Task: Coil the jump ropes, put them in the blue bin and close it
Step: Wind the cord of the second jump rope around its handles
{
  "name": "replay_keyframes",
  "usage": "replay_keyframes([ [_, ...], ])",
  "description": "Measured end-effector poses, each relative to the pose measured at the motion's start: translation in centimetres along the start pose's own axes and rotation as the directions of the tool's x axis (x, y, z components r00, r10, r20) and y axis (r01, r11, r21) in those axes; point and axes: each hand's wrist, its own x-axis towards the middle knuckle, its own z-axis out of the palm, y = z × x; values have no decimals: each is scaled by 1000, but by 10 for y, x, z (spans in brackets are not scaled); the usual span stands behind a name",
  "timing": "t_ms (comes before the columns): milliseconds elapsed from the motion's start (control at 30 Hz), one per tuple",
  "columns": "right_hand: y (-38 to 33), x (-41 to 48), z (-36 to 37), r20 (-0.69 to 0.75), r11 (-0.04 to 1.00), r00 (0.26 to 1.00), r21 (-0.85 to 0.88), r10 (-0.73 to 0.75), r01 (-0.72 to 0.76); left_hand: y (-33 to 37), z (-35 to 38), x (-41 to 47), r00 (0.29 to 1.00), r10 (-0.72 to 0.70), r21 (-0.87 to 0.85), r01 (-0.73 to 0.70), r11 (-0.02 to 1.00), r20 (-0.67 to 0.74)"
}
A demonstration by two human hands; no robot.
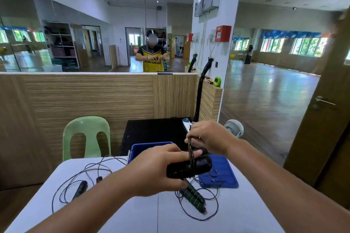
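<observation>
On the white folding table (132, 213), the blue plastic bin (149, 146) sits at the far edge, its blue lid (225, 172) just right; a pale green plastic chair (86, 136) stands behind-left.

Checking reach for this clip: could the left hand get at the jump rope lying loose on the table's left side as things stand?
Probably not right away. The loose jump rope lies uncovered on the table, with nothing in the way, but the left hand has its grip full with black handles while the right hand winds cord.

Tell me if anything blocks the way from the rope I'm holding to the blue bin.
Nothing visible does. The blue bin sits just behind the left hand, which grips the black handles. Its lid lies off to the right on the table.
</observation>
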Motion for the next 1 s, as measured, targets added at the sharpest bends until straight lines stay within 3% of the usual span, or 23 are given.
replay_keyframes([
  [133,-6,15,-12,-77,980,988,-162,-133,119,-3,-1,-6,999,-38,-16,38,999,23],
  [267,-15,20,-17,-128,966,978,-220,-163,132,-6,2,-9,997,-67,79,64,995,39],
  [367,-25,21,-23,-98,955,980,-260,-174,143,-11,9,-11,997,-77,58,77,995,7],
  [500,-38,21,-39,43,979,999,-202,15,-6,-15,18,-14,989,-112,-76,105,992,-93],
  [633,-53,17,-49,67,976,977,65,201,-206,-19,23,-14,975,-174,-161,151,975,-140],
  [800,-60,12,-44,85,801,883,388,461,-455,-12,24,-9,962,-203,-179,170,969,-184],
  [1000,-66,2,-29,1,681,782,490,623,-543,-8,33,-6,918,-272,-271,194,943,-287],
])
